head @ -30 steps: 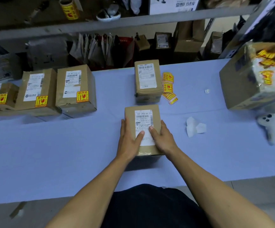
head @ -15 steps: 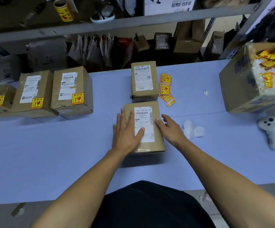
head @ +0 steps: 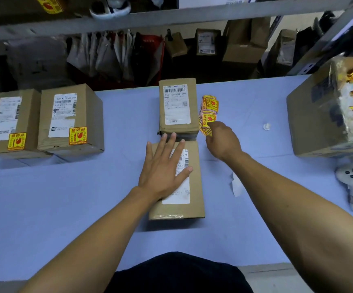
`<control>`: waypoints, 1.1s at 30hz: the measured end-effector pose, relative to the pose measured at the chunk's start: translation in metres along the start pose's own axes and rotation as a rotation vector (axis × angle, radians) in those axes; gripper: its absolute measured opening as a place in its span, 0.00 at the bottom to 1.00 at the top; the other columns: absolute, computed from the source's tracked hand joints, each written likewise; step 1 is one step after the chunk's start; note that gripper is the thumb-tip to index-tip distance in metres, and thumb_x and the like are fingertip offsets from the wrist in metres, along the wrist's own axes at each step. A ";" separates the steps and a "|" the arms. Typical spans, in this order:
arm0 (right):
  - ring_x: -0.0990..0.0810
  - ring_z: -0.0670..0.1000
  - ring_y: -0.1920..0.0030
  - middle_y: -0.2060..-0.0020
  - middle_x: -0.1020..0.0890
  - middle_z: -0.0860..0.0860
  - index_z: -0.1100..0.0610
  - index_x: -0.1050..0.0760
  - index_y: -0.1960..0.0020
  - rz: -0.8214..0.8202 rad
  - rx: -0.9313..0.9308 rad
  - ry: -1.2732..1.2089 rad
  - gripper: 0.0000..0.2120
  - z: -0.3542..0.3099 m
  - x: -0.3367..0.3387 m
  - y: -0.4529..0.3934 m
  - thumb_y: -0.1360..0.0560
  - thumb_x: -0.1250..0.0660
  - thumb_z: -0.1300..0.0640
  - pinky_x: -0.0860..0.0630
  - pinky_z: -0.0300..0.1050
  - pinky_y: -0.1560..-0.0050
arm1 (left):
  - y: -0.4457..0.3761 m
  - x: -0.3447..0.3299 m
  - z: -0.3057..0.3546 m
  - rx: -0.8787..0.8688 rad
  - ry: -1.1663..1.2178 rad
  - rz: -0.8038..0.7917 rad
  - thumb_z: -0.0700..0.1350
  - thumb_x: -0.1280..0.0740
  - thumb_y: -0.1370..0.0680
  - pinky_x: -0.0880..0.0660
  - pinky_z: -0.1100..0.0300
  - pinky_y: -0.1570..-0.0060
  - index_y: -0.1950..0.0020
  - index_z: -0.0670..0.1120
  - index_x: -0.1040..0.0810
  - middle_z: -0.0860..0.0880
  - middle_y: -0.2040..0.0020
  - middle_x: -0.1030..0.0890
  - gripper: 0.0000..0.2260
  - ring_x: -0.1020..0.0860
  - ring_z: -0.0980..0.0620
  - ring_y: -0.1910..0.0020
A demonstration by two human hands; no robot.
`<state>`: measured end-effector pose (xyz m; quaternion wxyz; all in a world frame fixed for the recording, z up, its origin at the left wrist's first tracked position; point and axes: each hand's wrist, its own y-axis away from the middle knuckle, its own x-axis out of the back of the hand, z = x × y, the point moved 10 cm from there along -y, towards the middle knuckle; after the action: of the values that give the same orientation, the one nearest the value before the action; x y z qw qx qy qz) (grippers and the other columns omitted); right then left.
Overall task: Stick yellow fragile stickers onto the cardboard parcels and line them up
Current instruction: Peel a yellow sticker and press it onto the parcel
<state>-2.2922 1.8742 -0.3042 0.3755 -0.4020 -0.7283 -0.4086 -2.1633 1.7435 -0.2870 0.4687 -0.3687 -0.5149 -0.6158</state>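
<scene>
Parcel (head: 177,182) is pinned flat under the open left hand (head: 162,166), steadying it, while the right hand (head: 222,140) reaches stickers (head: 209,106) beside it, grip unclear

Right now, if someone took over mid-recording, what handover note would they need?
Left hand lies flat on the near parcel, which bears no sticker.
Right hand reaches the loose fragile stickers; whether it holds one is unclear.
Done: two parcels at left are stickered and lined up.
Left: sticker the near parcel and the far parcel, then move both into the row.
</scene>
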 end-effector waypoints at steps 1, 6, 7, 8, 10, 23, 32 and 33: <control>0.24 0.64 0.43 0.38 0.23 0.61 0.62 0.28 0.33 0.009 0.002 0.029 0.17 -0.001 -0.001 -0.007 0.21 0.37 0.60 0.24 0.53 0.48 | 0.000 0.000 0.000 -0.001 0.007 0.005 0.68 0.58 0.23 0.66 0.41 0.26 0.19 0.53 0.57 0.49 0.19 0.59 0.35 0.62 0.50 0.20; 0.26 0.66 0.41 0.34 0.27 0.62 0.62 0.30 0.32 0.056 0.014 0.145 0.20 0.003 -0.011 -0.036 0.24 0.35 0.61 0.24 0.58 0.49 | -0.002 -0.002 -0.003 0.006 0.042 0.024 0.68 0.56 0.22 0.66 0.41 0.26 0.19 0.54 0.56 0.50 0.19 0.59 0.35 0.63 0.51 0.21; 0.26 0.66 0.42 0.35 0.27 0.62 0.62 0.29 0.33 0.073 0.012 0.158 0.20 0.004 -0.009 -0.038 0.24 0.35 0.61 0.24 0.58 0.50 | -0.002 0.000 -0.001 -0.001 0.047 0.039 0.68 0.55 0.22 0.66 0.41 0.26 0.19 0.54 0.55 0.50 0.19 0.58 0.34 0.63 0.51 0.21; 0.25 0.66 0.43 0.35 0.27 0.62 0.62 0.29 0.33 0.082 0.012 0.162 0.20 0.004 -0.012 -0.044 0.24 0.35 0.60 0.24 0.57 0.50 | -0.004 -0.002 -0.004 0.002 0.049 0.039 0.68 0.54 0.22 0.65 0.41 0.26 0.19 0.54 0.54 0.50 0.19 0.58 0.34 0.62 0.51 0.20; 0.25 0.66 0.45 0.37 0.25 0.63 0.63 0.27 0.35 0.121 0.015 0.174 0.18 0.004 -0.012 -0.046 0.24 0.34 0.59 0.24 0.57 0.52 | -0.004 -0.002 -0.004 0.002 0.049 0.068 0.67 0.52 0.21 0.63 0.40 0.26 0.19 0.53 0.51 0.49 0.19 0.54 0.34 0.59 0.50 0.20; 0.21 0.58 0.52 0.51 0.17 0.57 0.59 0.18 0.47 0.346 -0.113 -0.294 0.13 0.009 0.026 0.002 0.18 0.40 0.54 0.25 0.49 0.57 | -0.001 0.002 -0.003 0.001 0.087 0.049 0.68 0.54 0.23 0.67 0.43 0.26 0.19 0.53 0.51 0.50 0.18 0.54 0.35 0.60 0.50 0.20; 0.21 0.47 0.58 0.58 0.18 0.51 0.58 0.19 0.54 0.259 -0.353 -1.181 0.08 -0.005 0.030 0.078 0.20 0.35 0.59 0.19 0.41 0.57 | 0.019 0.047 -0.003 -0.005 0.505 0.217 0.51 0.36 0.19 0.48 0.60 0.27 0.27 0.46 0.30 0.47 0.23 0.35 0.21 0.43 0.48 0.23; 0.20 0.47 0.58 0.58 0.17 0.51 0.57 0.19 0.54 0.269 -0.353 -1.203 0.08 -0.007 0.031 0.085 0.20 0.35 0.59 0.19 0.40 0.58 | 0.022 0.052 -0.003 0.013 0.547 0.245 0.49 0.36 0.19 0.45 0.63 0.29 0.28 0.46 0.28 0.48 0.26 0.31 0.20 0.38 0.48 0.25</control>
<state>-2.2274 1.9061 -0.2496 -0.1227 -0.7048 -0.6766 -0.1746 -2.1568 1.7296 -0.2326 0.6631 -0.2456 -0.3250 -0.6280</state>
